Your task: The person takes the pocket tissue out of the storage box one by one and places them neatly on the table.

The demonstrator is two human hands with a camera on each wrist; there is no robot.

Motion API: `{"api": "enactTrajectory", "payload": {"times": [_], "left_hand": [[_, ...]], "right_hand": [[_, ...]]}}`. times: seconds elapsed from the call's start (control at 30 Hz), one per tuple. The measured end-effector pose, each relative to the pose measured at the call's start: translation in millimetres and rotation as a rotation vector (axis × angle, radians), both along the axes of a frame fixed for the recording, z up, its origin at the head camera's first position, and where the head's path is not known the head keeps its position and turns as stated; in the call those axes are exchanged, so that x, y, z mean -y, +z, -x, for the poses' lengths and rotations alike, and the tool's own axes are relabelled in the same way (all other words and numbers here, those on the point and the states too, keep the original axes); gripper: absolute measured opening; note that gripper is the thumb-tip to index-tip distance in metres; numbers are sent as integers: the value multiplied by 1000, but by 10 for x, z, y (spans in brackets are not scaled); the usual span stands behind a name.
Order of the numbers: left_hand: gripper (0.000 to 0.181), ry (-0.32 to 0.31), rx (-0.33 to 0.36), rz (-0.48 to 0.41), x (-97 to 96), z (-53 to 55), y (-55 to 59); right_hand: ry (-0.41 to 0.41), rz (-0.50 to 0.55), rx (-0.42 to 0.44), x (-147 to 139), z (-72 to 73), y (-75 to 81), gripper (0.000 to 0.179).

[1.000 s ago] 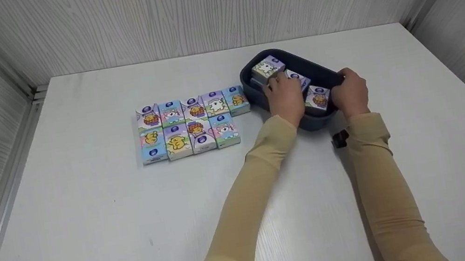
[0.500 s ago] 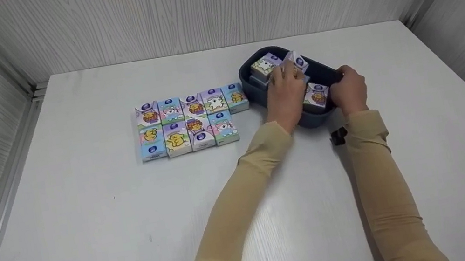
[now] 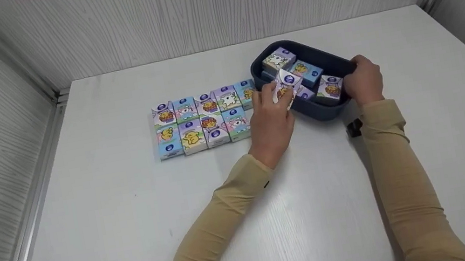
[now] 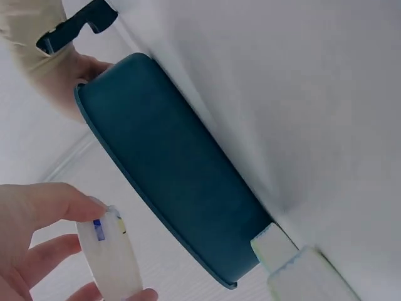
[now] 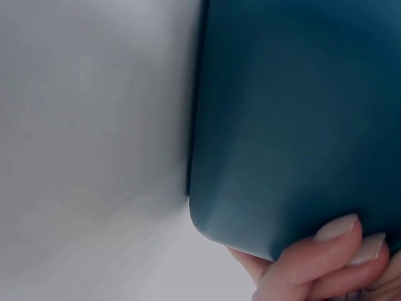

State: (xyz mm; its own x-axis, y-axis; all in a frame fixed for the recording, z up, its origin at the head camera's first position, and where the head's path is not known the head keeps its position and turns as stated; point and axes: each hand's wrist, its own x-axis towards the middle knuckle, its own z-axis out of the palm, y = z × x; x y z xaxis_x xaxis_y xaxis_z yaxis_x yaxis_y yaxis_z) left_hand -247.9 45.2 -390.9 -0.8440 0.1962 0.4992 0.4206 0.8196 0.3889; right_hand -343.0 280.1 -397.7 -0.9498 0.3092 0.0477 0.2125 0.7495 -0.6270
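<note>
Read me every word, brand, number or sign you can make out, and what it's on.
No text is readable in any view.
Small white-and-purple rectangular pack in the left hand: white lettering on a dark blue round logo, too small; blue edge print, blurred.
Pastel cartoon-printed packs in two rows: logos too small.
Pastel packs inside the tub: too small.
Dark blue, rounded, plastic-looking tub: no marking visible.

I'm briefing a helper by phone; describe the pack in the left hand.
On the white table stands a dark blue tub. By its near side, the left hand holds a small white-and-purple pack. Only this pack is held.
</note>
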Motion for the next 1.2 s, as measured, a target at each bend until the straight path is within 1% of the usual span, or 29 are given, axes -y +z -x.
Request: {"api": "enactTrajectory", "payload": {"times": [0.17, 0.23, 0.3, 0.4, 0.5, 0.57, 0.7, 0.8, 0.9, 1.0, 1.2], "left_hand": [[43, 7, 77, 73, 5, -149, 25], [40, 7, 111, 105, 7, -179, 41], [39, 15, 154, 129, 10, -185, 53], [36, 34, 224, 153, 18, -160, 50], [30, 49, 283, 185, 28, -153, 11], [24, 55, 310, 239, 31, -167, -29], [21, 47, 316, 398, 18, -209, -98], [22, 41, 280, 516, -5, -214, -113], [24, 51, 245, 601, -16, -185, -116], [24, 68, 233, 627, -4, -128, -122], [23, 99, 273, 580, 47, -19, -139]], "right_hand": [[-8, 12, 22, -7, -20, -13, 51], [-13, 16, 31, -10, -26, -4, 51], [-17, 18, 31, -17, -24, 6, 52], [-15, 18, 30, -18, -18, 20, 51], [-12, 19, 36, -6, -10, 24, 51], [-9, 15, 36, 6, -4, 22, 50], [-1, 9, 24, 24, 9, 15, 50], [0, 2, 7, 28, 12, 17, 50], [0, -8, -2, 26, 17, 18, 50], [2, -19, -6, 28, 18, 18, 49], [-5, -13, 20, 14, 5, 24, 49]]}}
